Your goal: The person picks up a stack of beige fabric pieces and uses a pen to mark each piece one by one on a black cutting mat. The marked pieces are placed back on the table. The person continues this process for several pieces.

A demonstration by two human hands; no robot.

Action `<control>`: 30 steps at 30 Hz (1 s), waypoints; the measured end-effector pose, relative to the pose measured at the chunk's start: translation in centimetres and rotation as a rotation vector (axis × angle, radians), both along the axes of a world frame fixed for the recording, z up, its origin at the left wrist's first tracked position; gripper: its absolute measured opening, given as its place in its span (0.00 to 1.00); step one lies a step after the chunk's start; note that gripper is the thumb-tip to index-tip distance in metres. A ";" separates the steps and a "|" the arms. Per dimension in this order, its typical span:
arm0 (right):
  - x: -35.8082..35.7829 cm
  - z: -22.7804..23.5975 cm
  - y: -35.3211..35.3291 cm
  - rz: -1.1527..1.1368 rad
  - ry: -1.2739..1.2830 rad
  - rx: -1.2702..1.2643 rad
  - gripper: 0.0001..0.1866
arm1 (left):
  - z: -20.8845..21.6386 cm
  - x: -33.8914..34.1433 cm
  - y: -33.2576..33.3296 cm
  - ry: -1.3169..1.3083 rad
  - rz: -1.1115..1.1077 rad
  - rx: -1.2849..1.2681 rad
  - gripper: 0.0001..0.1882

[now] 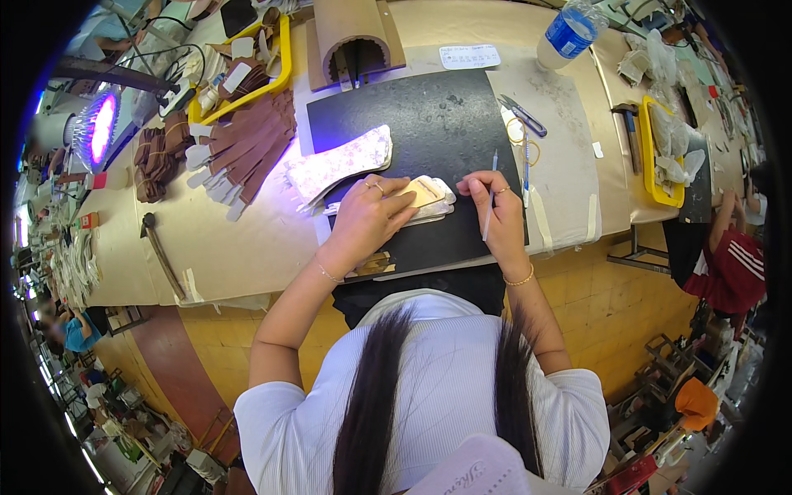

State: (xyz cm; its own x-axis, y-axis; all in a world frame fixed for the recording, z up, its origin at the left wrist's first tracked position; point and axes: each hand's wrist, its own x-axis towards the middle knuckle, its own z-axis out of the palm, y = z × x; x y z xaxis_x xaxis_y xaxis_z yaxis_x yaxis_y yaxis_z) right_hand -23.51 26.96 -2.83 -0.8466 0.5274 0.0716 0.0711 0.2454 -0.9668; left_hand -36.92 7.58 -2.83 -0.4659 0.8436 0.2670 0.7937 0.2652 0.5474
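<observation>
My left hand [375,208] presses its fingertips on a small yellow plate with a slot [426,191]. This plate lies over a stack of white cut pieces [437,211] on a black board [445,107]. Pinched between my right thumb and fingers is a slim pale pen [487,219], its tip pointing up and away; my right hand [502,206] is just right of the stack, not touching it. Beyond my left hand, brightly lit, curves a pile of pale patterned pieces [346,165]. What my left fingers cover cannot be seen.
Brown leather strips [247,148], a hammer [163,256] and a bright lamp [101,128] stand left. A yellow tray [285,62] and a curved brown block [351,33] are at the back. A snap-off knife [525,115], a bottle [569,35] and another yellow tray [667,194] lie right.
</observation>
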 end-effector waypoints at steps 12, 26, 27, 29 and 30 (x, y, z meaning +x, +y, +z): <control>-0.5 0.4 0.0 -0.024 0.089 0.148 0.12 | -0.5 0.1 0.1 0.000 -0.009 0.012 0.10; -3.2 0.6 -1.2 0.168 0.064 0.540 0.09 | -0.1 0.8 0.2 -0.076 0.051 0.002 0.08; -3.2 0.6 -1.3 0.188 0.071 0.557 0.08 | -0.1 0.8 0.2 -0.070 0.049 0.000 0.08; -3.0 0.7 -1.2 0.216 0.078 0.616 0.08 | 0.0 0.9 0.2 -0.064 0.049 -0.009 0.09; -2.8 0.8 -1.0 0.224 0.078 0.659 0.09 | 0.0 0.9 0.2 -0.062 0.049 -0.014 0.09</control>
